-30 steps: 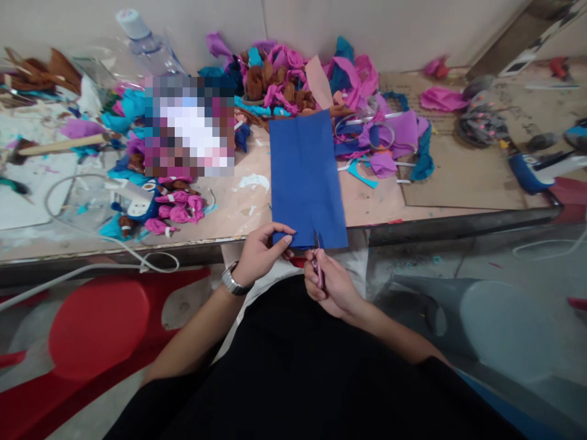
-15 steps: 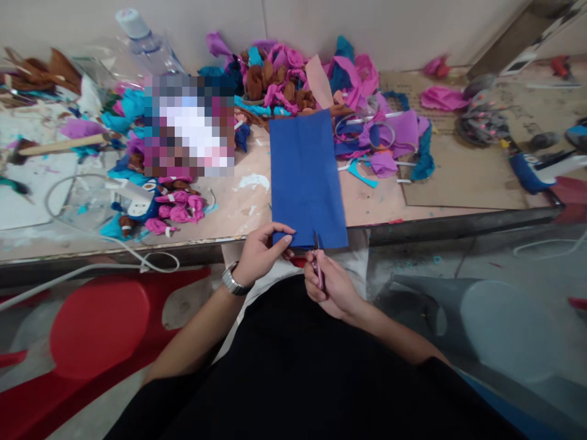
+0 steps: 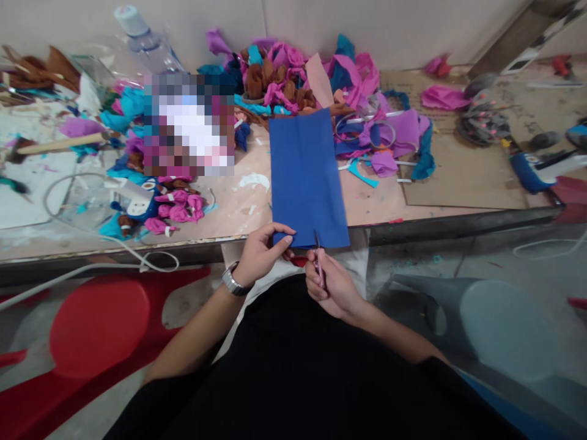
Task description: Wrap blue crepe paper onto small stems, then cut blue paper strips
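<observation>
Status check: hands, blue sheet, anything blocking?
Left hand pinching blue sheet near edge. Right hand gripping scissors, blades in that edge. Crepe scraps beyond the sheet, not blocking.

The sheet lies on the table, overhanging its front edge; scraps heap at the back edge (bottle back-left), cable front-left.
</observation>
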Available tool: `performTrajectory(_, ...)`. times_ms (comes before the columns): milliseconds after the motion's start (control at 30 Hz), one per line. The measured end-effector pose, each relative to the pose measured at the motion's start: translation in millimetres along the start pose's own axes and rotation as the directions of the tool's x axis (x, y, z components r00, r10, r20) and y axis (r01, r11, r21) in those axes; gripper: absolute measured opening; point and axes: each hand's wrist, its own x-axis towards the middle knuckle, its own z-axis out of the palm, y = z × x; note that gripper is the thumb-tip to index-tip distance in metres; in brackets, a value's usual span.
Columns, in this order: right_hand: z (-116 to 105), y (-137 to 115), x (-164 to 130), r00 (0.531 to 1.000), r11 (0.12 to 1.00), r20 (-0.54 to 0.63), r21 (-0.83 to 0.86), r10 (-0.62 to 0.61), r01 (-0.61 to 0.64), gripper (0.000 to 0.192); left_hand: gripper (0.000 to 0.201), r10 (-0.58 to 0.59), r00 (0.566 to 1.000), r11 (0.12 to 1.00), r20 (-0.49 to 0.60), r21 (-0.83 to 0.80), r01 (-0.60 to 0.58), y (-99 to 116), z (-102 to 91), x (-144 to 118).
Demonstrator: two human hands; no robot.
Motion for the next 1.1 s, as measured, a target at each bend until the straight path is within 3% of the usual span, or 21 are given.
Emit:
performTrajectory(633,-2,-4,1,1.000,1.000,-0.005,0.003,-0.021,0.021,0.037,0.018,0.071,0.997,0.997,-0.021,-0.009,-0.071,-1,1.6,-3)
performTrajectory(833,1,-6,-1,0.998,0.999,-0.042,-0.011,-0.038,0.037,0.041,0.017,0.189,0.981,0.962,-0.047,0.211,-0.175,-5,1.4,-9)
performTrajectory(967,0,-4,-2,0.998,0.999,-0.054,-0.014,-0.037,0.036,0.042,0.014,0.319,0.947,0.867,-0.038,0.416,-0.275,-2,1.7,-11)
performTrajectory(1100,-2,-2,0,0.998,0.999,-0.059,-0.012,-0.038,0.037,0.040,0.014,0.371,0.929,0.823,-0.005,0.466,-0.326,0,3.0,-13)
